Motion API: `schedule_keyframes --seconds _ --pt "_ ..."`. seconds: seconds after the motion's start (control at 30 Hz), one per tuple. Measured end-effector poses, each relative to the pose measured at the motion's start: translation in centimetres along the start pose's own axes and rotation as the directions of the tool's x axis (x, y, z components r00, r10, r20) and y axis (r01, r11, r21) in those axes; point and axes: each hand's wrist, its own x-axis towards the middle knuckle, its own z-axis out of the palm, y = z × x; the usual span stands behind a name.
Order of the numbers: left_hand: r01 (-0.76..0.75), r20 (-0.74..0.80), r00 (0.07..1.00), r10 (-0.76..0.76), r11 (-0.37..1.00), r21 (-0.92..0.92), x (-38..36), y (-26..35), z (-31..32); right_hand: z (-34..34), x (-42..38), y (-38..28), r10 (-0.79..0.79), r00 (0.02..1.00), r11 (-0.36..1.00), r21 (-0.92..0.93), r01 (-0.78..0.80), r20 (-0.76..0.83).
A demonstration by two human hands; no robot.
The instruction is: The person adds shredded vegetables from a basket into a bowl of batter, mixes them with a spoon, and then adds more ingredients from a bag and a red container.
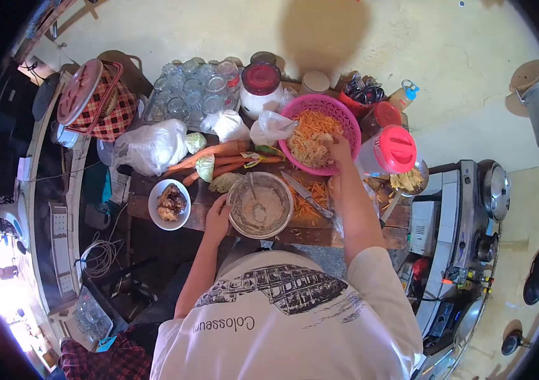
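Setting: pale concrete floor fills the top of the frame, with a dark wooden counter (174, 235) in the middle, seen from straight above.
Person: wears a white printed T-shirt at the bottom centre, both arms reaching up toward the counter.
Left hand (217, 218): rests against the left rim of a metal bowl (237, 221), fingers curled on the edge; how tightly it grips cannot be told.
Metal bowl: sits at the near edge of the counter, centre frame, holding a pale mash and a spoon (255, 196) standing in it.
Right hand (338, 149): reaches into a pink basket (339, 114) just above and to the right of the bowl, fingers bent down onto the grated carrot (314, 126); whether they are closed on any cannot be told.
Hands: well apart, one on each vessel.
Knife (306, 194): lies on the counter between bowl and right forearm, among orange shreds.
Whole carrots (218, 152): lie left of the basket, beside cabbage pieces.
White dish (169, 204): left of the bowl, with brown food in it.
Plastic bags (152, 147): upper left of the counter.
Glass jars (196, 88): clustered at the counter's far edge.
Red-lidded jug (391, 151): right of the basket.
Stove (466, 240): lower right of the frame.
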Motion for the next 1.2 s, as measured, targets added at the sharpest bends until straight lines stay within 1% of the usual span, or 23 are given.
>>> schedule_keyframes --seconds 0.03,0.1,0.13,0.2,0.23,0.33,0.4,0.43,0.5,0.53,0.63,0.73,0.8,0.83,0.9,1.0,1.07,1.1,1.2 --pt "0.017 0.009 1.000 -0.017 0.999 -0.035 0.1 -0.3 0.0 -0.3 -0.1 -0.1 0.088 0.995 0.973 0.211 -0.096 0.049" --pt "0.052 0.030 0.998 -0.049 0.993 -0.105 0.5 -1.2 -0.1 -1.3 -1.1 -1.4 0.135 0.987 0.927 0.341 -0.155 0.082" --pt "0.052 0.040 0.998 -0.048 0.993 -0.110 0.6 -1.3 -0.2 -1.9 -1.7 -2.2 0.156 0.983 0.896 0.404 -0.184 0.100" --pt "0.054 0.059 0.997 -0.047 0.991 -0.120 0.6 -0.9 -0.3 -2.9 -2.3 -3.0 0.116 0.981 0.822 0.539 -0.184 0.158" --pt "0.041 0.057 0.998 -0.035 0.995 -0.093 0.5 -0.5 -0.3 -3.2 -2.4 -3.1 0.091 0.979 0.777 0.602 -0.186 0.184" --pt "0.001 0.050 0.999 0.000 1.000 -0.020 0.3 0.3 -0.4 -3.3 -1.0 -1.6 -0.012 0.981 0.729 0.673 -0.125 0.195" --pt "-0.023 0.043 0.999 0.023 1.000 0.018 0.4 0.0 -0.5 -3.7 -1.2 -1.8 0.021 0.988 0.739 0.663 -0.120 0.155" --pt "0.003 0.056 0.998 -0.002 1.000 -0.008 0.4 0.3 -0.5 -3.8 -1.7 -2.3 0.037 0.990 0.744 0.658 -0.118 0.135" --pt "0.057 0.082 0.995 -0.052 0.997 -0.058 0.2 1.1 -0.5 -3.9 -1.7 -2.6 0.020 0.990 0.712 0.693 -0.114 0.142" --pt "0.060 0.078 0.995 -0.056 0.996 -0.059 0.4 0.7 -0.5 -3.9 -1.7 -2.7 0.011 0.989 0.695 0.710 -0.113 0.147" --pt "0.067 0.068 0.996 -0.063 0.996 -0.058 0.5 0.0 -0.5 -4.1 -2.1 -3.3 0.062 0.991 0.665 0.735 -0.131 0.121" --pt "0.067 0.065 0.996 -0.064 0.996 -0.054 0.4 0.2 -0.5 -4.1 -2.5 -4.3 0.111 0.989 0.666 0.731 -0.149 0.101" --pt "0.077 0.065 0.995 -0.074 0.995 -0.057 0.5 0.1 -0.6 -3.9 -2.9 -4.8 0.102 0.991 0.599 0.790 -0.127 0.082" --pt "0.059 0.071 0.996 -0.055 0.997 -0.054 0.5 0.0 -0.6 -3.9 -3.1 -5.1 0.099 0.992 0.564 0.818 -0.116 0.072" --pt "0.024 0.084 0.996 -0.020 0.999 -0.048 0.6 -0.5 -0.7 -3.8 -3.5 -5.3 0.112 0.993 0.568 0.817 -0.099 0.042" --pt "0.049 0.092 0.995 -0.038 0.991 -0.121 1.0 -1.3 -0.7 -3.9 -3.0 -4.6 0.139 0.990 0.572 0.814 -0.096 0.019" --pt "0.010 0.097 0.995 0.004 0.990 -0.140 1.7 -3.1 -0.7 -4.0 -2.3 -3.5 0.157 0.988 0.573 0.813 -0.102 0.013" --pt "-0.010 0.097 0.995 0.025 0.989 -0.150 1.6 -2.8 -0.7 -4.0 -2.2 -3.3 0.164 0.986 0.573 0.813 -0.104 0.011" --pt "-0.007 0.064 0.998 0.012 0.997 -0.076 0.9 -1.4 -0.7 -3.8 -2.9 -3.8 0.176 0.984 0.604 0.791 -0.096 -0.015"
